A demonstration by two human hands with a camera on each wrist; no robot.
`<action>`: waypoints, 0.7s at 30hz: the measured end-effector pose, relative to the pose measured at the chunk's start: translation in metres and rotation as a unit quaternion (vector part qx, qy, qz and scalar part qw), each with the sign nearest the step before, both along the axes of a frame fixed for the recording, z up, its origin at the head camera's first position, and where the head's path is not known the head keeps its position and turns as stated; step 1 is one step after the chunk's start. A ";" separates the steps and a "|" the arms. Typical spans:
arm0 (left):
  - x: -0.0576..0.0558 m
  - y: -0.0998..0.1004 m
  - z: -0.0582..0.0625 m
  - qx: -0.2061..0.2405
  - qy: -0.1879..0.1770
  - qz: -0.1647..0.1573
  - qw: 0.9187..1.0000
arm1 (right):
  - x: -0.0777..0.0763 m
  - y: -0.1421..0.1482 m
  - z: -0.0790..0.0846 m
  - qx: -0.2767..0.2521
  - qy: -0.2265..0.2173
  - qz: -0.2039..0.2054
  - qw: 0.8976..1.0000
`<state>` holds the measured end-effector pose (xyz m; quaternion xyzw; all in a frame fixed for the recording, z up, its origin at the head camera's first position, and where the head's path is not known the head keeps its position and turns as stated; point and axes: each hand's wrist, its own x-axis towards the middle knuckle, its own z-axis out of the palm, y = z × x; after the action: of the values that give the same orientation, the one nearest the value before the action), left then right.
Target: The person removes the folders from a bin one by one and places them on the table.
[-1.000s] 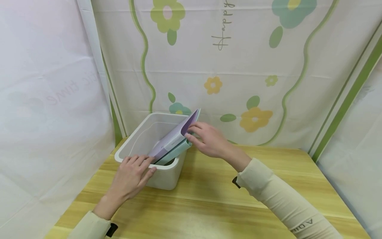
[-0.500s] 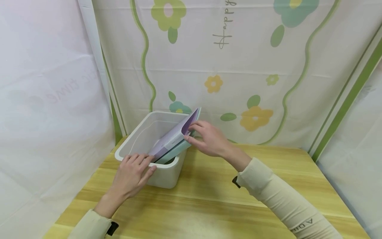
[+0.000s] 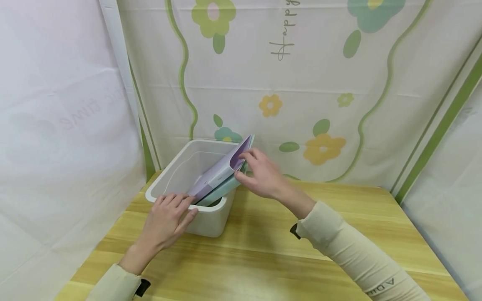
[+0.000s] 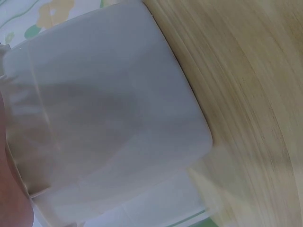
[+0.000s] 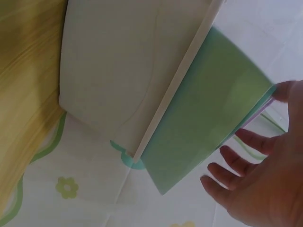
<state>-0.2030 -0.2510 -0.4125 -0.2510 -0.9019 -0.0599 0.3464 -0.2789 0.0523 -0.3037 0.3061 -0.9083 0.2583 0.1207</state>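
Observation:
A purple folder (image 3: 215,175) and a teal folder (image 3: 220,191) lean in a white plastic bin (image 3: 205,221), their upper ends sticking out past its right rim. My left hand (image 3: 164,221) grips the bin's near rim, fingers over the edge and thumb outside. At the raised ends of the folders is my right hand (image 3: 263,175), its fingertips by the open side of the purple folder. In the right wrist view, the right thumb (image 5: 282,91) touches a corner of the folders, while the other fingers spread loosely along the edge. The teal cover (image 5: 208,113) faces that camera.
The bin stands on a wood-grain table (image 3: 286,259), near its left back corner. A white curtain with printed flowers (image 3: 324,83) hangs behind it, and another white sheet (image 3: 64,146) hangs along the left side.
My right hand has shifted slightly, its fingers lifting a little at the folder edges. The left hand, bin and folders stay nearly in place.

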 end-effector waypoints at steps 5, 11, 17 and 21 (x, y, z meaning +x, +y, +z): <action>0.001 -0.002 0.000 0.000 -0.002 -0.003 1.000 | 0.003 -0.009 0.001 -0.036 -0.002 -0.028 0.999; 0.000 -0.001 0.000 0.002 -0.002 -0.004 1.000 | 0.003 -0.013 0.001 -0.074 -0.005 -0.056 0.996; 0.000 -0.001 0.000 0.007 -0.002 -0.005 1.000 | 0.001 -0.017 0.001 -0.097 -0.003 -0.061 0.993; 0.000 -0.001 0.000 0.010 0.001 -0.006 1.000 | 0.000 -0.020 0.001 -0.105 0.016 -0.050 0.993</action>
<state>-0.2027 -0.2521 -0.4129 -0.2534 -0.8994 -0.0709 0.3490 -0.2787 0.0326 -0.3032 0.2498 -0.8884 0.3407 0.1796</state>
